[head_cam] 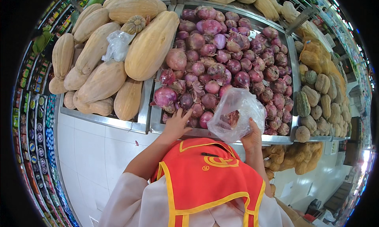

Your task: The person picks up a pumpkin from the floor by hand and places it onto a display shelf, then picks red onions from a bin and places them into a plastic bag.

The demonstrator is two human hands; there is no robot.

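A metal-edged bin of red onions (219, 41) lies before me. My left hand (177, 124) rests at the bin's near edge, fingers spread over the onions and nothing plainly gripped. Just beyond its fingertips are a dark purple onion (186, 101) and, to the left, a larger glossy one (165, 97). My right hand (252, 135) holds a clear plastic bag (245, 101) by its near right side, above the front of the bin. The bag's mouth gapes towards the left. Through it, reddish-brown onion or loose skin shows; which one, I cannot tell.
Large tan pumpkins (151, 46) fill the left bin, with a crumpled plastic bag (117, 46) on top. Smaller squashes (323, 84) are heaped at the right. Metal rims (147, 105) divide the bins. Net sacks (308, 159) sit low on the right; packed shelves (34, 132) line the left.
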